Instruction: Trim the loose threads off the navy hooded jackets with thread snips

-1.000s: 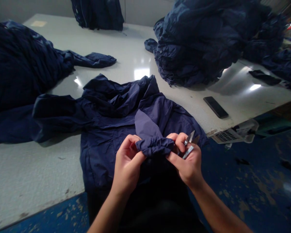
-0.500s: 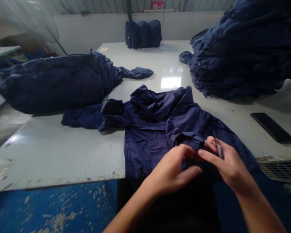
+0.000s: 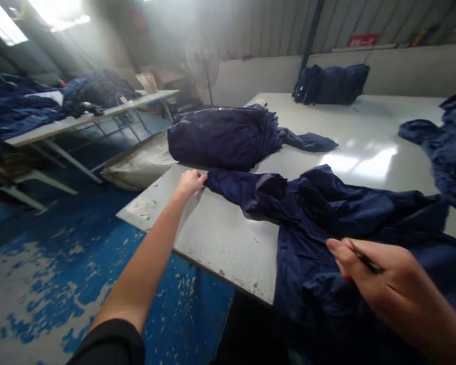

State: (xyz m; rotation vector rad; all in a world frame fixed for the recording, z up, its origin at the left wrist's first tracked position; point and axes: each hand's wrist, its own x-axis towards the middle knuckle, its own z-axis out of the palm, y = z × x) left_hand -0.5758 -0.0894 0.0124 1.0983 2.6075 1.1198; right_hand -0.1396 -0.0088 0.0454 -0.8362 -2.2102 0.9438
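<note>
On grey table [image 3: 220,233], seemingly workshop: navy garment [image 3: 327,213].

The person's left arm is bare from the wrist up to a dark, near-black short sleeve [image 3: 112,347], whose rounded hem shows low at the near edge of the counter [image 3: 220,238], out over the blue floor. The left hand [image 3: 191,181] wears no glove, ring or watch. The right hand [image 3: 397,291] is likewise bare, with short plain fingernails and no jewellery; only the start of its wrist shows, and no sleeve is visible there.
</note>
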